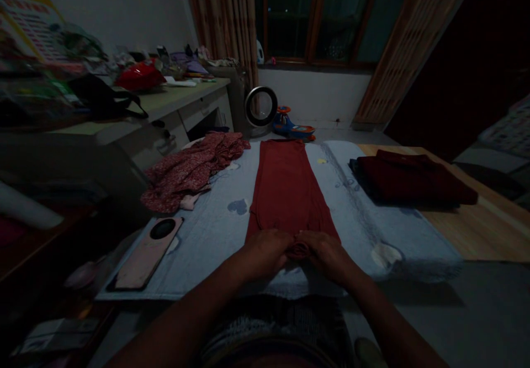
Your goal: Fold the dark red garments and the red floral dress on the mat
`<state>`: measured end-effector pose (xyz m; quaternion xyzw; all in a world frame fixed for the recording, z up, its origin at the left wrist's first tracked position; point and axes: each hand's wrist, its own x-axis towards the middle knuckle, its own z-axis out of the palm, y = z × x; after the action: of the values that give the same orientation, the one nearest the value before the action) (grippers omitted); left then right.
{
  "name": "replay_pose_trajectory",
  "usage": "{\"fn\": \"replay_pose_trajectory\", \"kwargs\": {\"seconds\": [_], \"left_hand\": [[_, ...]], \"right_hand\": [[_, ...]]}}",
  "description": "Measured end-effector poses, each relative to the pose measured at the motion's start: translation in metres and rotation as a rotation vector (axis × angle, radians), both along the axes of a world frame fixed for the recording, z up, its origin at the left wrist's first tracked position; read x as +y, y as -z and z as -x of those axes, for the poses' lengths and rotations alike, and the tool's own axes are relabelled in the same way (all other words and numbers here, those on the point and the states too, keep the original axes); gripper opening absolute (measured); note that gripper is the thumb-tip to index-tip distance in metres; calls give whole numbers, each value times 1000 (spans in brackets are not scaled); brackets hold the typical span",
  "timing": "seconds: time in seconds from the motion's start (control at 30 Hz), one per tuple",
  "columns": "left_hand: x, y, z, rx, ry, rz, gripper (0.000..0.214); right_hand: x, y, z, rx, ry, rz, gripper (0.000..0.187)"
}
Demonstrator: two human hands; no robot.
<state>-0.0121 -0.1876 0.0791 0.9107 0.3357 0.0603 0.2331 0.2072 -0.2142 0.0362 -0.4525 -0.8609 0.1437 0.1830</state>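
A long red garment (285,185) lies flat and folded narrow, stretching away from me over a light blue cloth (215,241). Its near end is bunched into a small roll between my hands. My left hand (267,249) grips the near edge from the left, fingers curled over the fabric. From the right, my right hand (325,249) closes on the same edge, close to the left one. The fingertips of both hands are partly hidden. What kind of garment it is I cannot tell for certain.
A phone (144,255) lies at the cloth's left corner, below a crumpled patterned garment (199,169). Folded dark red clothes (414,177) sit at the right, by a wooden board (488,230). A cluttered desk (165,105) stands left; a round fan (260,106) and ride-on toy (292,125) are beyond.
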Motion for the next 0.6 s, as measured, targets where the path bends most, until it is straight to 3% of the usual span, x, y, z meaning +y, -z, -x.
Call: {"fn": "replay_pose_trajectory", "kwargs": {"seconds": [0.1,0.2,0.37,0.47,0.6], "left_hand": [[30,-12,9,-139,146,248,34],[70,-10,3,-305,86,317,31],[117,22,-38,-241,140,130,35],[129,43,-56,-126,215,73,41],[137,62,-60,-92,268,130,47]], "right_hand": [[2,-13,2,-18,8,92,35],[5,-26,3,-45,19,138,32],[9,-40,2,-108,39,173,34],[11,-45,1,-122,48,194,35],[15,-54,1,-102,46,213,37]]}}
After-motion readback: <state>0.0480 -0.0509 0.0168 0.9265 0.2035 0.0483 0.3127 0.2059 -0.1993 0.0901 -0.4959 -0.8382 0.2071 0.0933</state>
